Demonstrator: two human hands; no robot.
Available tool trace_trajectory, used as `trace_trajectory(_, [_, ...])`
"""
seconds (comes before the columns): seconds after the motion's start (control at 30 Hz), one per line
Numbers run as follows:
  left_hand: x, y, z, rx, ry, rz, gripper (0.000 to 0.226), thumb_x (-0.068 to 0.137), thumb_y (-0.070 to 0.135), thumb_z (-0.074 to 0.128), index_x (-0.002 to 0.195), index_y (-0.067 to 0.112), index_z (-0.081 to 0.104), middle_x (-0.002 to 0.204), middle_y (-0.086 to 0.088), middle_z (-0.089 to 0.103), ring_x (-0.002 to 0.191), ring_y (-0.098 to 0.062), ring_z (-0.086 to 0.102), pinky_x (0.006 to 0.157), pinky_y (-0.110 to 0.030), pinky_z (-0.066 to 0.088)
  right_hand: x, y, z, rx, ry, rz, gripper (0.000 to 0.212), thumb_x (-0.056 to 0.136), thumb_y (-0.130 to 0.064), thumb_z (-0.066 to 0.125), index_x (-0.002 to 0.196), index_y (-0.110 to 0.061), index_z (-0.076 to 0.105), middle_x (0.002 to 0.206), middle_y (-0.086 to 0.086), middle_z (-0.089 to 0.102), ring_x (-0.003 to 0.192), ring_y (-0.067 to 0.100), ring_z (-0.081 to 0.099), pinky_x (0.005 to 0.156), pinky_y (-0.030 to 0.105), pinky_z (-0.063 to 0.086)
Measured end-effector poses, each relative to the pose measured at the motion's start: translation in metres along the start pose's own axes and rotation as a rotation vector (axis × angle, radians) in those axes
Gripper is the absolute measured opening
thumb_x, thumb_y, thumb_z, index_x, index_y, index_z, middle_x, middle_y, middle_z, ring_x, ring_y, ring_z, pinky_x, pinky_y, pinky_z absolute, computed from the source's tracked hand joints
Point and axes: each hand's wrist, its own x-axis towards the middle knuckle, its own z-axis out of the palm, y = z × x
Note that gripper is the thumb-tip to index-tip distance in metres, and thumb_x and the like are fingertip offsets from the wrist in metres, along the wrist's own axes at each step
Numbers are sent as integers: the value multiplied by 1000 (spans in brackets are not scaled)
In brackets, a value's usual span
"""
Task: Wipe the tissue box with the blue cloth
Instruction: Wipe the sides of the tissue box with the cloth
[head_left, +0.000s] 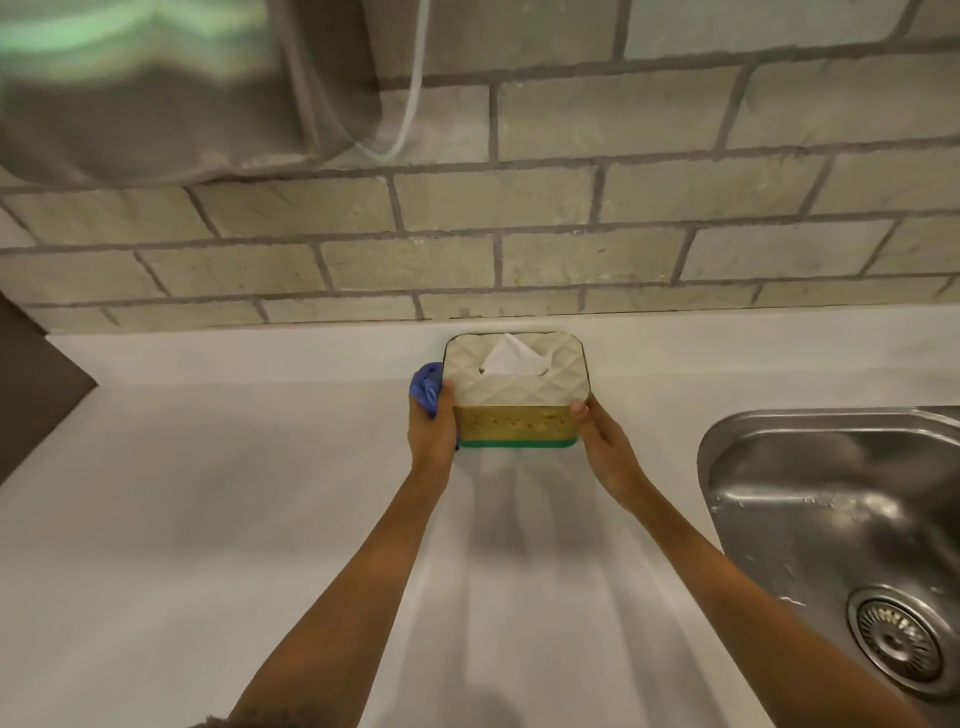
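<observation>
The tissue box (519, 410) stands on the white counter against the back wall, with a cream quilted lid, a yellow side and a green base. A white tissue (511, 356) sticks up from its slot. My left hand (431, 426) holds the bunched blue cloth (425, 387) pressed against the box's left side. On the other side my right hand (605, 447) holds the box's right edge, thumb at the lid's corner.
The white counter (234, 493) stretches to the left and towards me. A steel sink (841, 509) with a round drain (898, 636) lies at the right. A tiled brick-pattern wall (519, 234) rises just behind the box. A grey cloth (182, 104) hangs at top left.
</observation>
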Motion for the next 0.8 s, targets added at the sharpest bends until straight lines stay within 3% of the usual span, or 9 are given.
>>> trace_trajectory(0.1, [-3, 1, 0, 30, -2, 9, 43, 98, 31, 42, 131, 4, 44, 118, -41, 54, 84, -32, 51, 44, -21, 40, -3, 1, 0, -8, 52, -8, 48, 97, -39, 36, 141, -20, 41, 126, -4, 56, 111, 10, 52, 83, 14, 41])
trace_trajectory(0.2, [-12, 2, -4, 30, -16, 6, 43, 98, 31, 42, 131, 4, 45, 117, -41, 54, 92, -46, 55, 56, -33, 47, -12, 1, -3, 3, 87, -7, 45, 94, -38, 42, 133, -16, 51, 123, 5, 63, 105, 14, 58, 73, 8, 46])
trace_trajectory(0.3, [-30, 4, -12, 32, -17, 13, 40, 97, 32, 43, 126, 5, 49, 85, -26, 60, 73, -32, 55, 53, -29, 43, -29, -1, -9, -15, 129, 23, 47, 91, -42, 48, 130, -15, 53, 119, 9, 65, 95, 14, 59, 65, 9, 44])
trace_trajectory(0.37, [-44, 6, -19, 62, -21, 26, 37, 97, 33, 42, 121, 7, 52, 66, -9, 54, 58, -20, 49, 48, -25, 39, -44, -3, -13, -33, 148, 52, 51, 89, -46, 50, 128, -14, 53, 117, 12, 66, 96, 18, 61, 71, 18, 45])
trace_trajectory(0.5, [-74, 10, -34, 149, 3, 21, 34, 95, 38, 41, 115, 14, 54, 83, -7, 59, 75, -21, 55, 65, -27, 45, -76, -15, -19, -75, 133, 150, 61, 82, -60, 49, 125, -17, 53, 109, 12, 67, 99, 28, 64, 86, 37, 50])
trace_trajectory(0.57, [-88, 12, -43, 217, 17, -4, 32, 95, 44, 38, 102, 16, 52, 73, -4, 57, 65, -18, 54, 58, -26, 43, -93, -23, -22, -94, 122, 173, 62, 80, -62, 50, 121, -16, 55, 105, 12, 67, 96, 30, 66, 90, 42, 52])
trace_trajectory(0.63, [-100, 13, -52, 287, 19, 7, 31, 94, 46, 35, 94, 18, 49, 64, 0, 52, 58, -12, 50, 52, -25, 38, -109, -30, -25, -71, 98, 187, 63, 79, -62, 53, 117, -13, 56, 103, 14, 68, 89, 29, 67, 77, 36, 56])
trace_trajectory(0.7, [-108, 13, -62, 338, 14, 32, 33, 93, 48, 36, 91, 18, 49, 63, 1, 52, 59, -12, 50, 56, -28, 38, -123, -36, -28, -32, 64, 215, 62, 76, -62, 56, 112, -10, 56, 97, 16, 70, 79, 27, 68, 61, 27, 54])
trace_trajectory(0.8, [-118, 13, -73, 353, -2, 23, 34, 91, 51, 39, 75, 23, 49, 62, 2, 51, 58, -13, 50, 55, -26, 37, -139, -39, -31, -26, 12, 244, 62, 74, -62, 59, 106, -9, 54, 78, 16, 71, 70, 27, 69, 64, 30, 58])
